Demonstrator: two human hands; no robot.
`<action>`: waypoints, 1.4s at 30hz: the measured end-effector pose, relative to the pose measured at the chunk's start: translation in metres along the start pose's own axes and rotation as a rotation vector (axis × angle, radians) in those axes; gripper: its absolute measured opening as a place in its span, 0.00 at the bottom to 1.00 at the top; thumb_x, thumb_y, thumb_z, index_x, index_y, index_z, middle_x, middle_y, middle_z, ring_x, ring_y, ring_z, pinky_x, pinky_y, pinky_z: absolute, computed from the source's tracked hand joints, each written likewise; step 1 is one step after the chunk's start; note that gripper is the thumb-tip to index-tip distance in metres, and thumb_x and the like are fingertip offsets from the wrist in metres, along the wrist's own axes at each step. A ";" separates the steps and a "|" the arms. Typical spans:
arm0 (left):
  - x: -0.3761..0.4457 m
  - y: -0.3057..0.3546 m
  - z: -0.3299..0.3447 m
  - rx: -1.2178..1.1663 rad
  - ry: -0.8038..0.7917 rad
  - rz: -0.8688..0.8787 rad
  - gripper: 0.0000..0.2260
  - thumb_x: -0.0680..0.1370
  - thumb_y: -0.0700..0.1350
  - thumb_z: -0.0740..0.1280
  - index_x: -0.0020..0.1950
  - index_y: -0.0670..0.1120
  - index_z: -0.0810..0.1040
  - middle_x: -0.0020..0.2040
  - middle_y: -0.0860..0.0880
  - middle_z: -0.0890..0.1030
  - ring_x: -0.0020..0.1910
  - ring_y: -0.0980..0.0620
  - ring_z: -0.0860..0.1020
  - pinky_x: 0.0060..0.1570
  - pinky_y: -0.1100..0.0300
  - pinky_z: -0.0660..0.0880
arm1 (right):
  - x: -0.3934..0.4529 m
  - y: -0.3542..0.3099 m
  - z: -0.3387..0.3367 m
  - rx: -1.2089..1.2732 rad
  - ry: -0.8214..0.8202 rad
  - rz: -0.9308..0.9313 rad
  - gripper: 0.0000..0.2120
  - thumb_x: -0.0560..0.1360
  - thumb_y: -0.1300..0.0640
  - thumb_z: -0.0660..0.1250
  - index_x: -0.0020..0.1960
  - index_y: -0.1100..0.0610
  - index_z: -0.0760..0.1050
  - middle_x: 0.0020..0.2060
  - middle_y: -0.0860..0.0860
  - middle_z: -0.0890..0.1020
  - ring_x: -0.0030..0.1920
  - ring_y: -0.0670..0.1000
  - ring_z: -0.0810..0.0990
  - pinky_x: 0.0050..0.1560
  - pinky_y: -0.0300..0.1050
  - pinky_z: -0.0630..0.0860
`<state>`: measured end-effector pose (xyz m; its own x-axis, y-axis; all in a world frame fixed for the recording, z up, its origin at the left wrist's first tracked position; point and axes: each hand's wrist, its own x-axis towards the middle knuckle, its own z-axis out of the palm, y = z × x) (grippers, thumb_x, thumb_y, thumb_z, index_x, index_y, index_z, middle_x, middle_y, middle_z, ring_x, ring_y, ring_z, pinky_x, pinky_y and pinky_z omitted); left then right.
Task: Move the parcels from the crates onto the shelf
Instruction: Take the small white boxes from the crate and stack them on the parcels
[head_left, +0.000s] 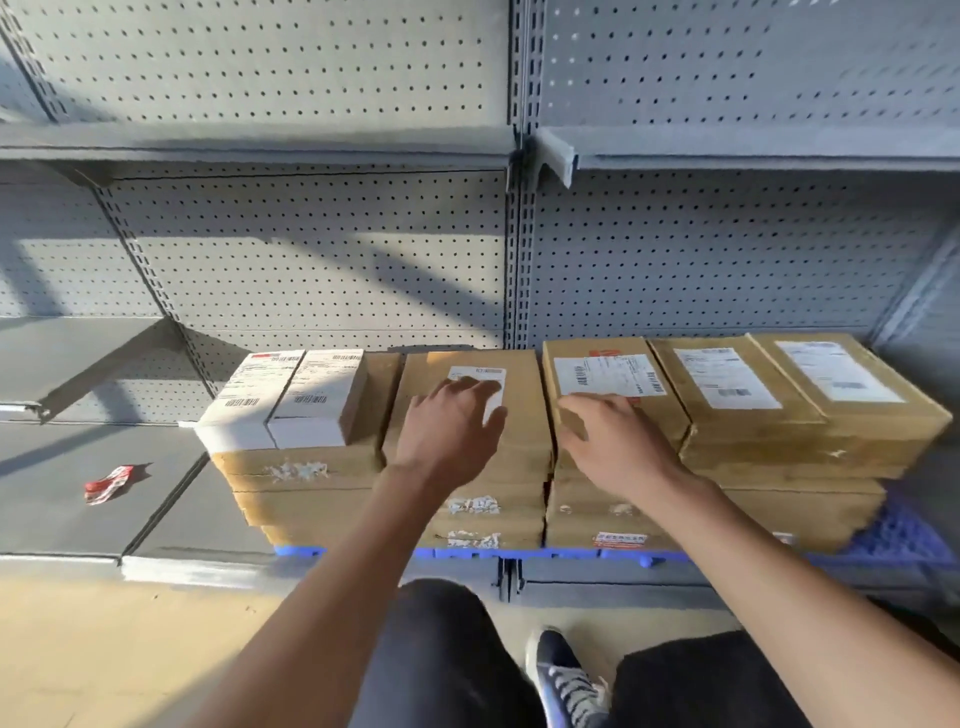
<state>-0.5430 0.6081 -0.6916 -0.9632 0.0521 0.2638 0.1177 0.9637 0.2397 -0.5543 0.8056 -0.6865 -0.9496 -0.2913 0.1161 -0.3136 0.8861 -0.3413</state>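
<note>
Brown cardboard parcels stand stacked several deep on the bottom shelf (197, 540), their long axes running from the shelf's front edge back toward the pegboard wall (311, 260), labels facing up. A blue crate rim (467, 554) shows beneath the stacks.

The left hand (449, 431) lies flat on the top middle parcel (467, 415), fingers (488, 395) straight and spread over its white shipping label, gripping nothing. The right hand (613, 441) rests on the near edge of the neighbouring parcel (608, 384), fingers relaxed and extended toward its large white label; it is not curled round anything.

To the left, two white boxes (283, 400) sit side by side on top of a brown stack, barcodes visible. To the right, two more labelled parcels (779, 395) lie slightly angled, touching each other. Torn label remnants mark the parcel fronts.

A crumpled red-and-white wrapper (106, 483) lies on the shelf well left of the stacks. Below, dark trousers (447, 654) and a patterned shoe (561, 675) stand on the tan floor (104, 649).
</note>
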 end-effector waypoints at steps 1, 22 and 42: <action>0.004 0.012 0.000 -0.008 -0.003 0.021 0.19 0.84 0.55 0.60 0.73 0.54 0.73 0.71 0.51 0.76 0.66 0.45 0.75 0.63 0.48 0.72 | -0.005 0.009 -0.009 -0.001 0.009 0.026 0.18 0.84 0.52 0.61 0.72 0.50 0.74 0.65 0.52 0.80 0.64 0.55 0.78 0.62 0.50 0.76; 0.018 0.268 0.013 -0.106 -0.095 0.350 0.18 0.83 0.55 0.60 0.73 0.55 0.74 0.67 0.48 0.79 0.63 0.42 0.78 0.60 0.49 0.74 | -0.153 0.197 -0.124 0.019 0.235 0.434 0.16 0.82 0.49 0.62 0.68 0.43 0.75 0.59 0.55 0.81 0.62 0.58 0.77 0.59 0.50 0.76; -0.025 0.447 0.123 -0.280 -0.369 0.660 0.14 0.82 0.53 0.63 0.67 0.52 0.78 0.66 0.47 0.79 0.64 0.41 0.76 0.60 0.50 0.74 | -0.309 0.343 -0.131 0.008 0.321 0.811 0.16 0.82 0.51 0.64 0.69 0.49 0.76 0.64 0.52 0.81 0.67 0.53 0.75 0.67 0.47 0.70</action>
<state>-0.4963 1.0702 -0.7056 -0.6858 0.7181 0.1185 0.6994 0.6051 0.3805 -0.3677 1.2465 -0.7171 -0.8333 0.5454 0.0908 0.4581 0.7729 -0.4390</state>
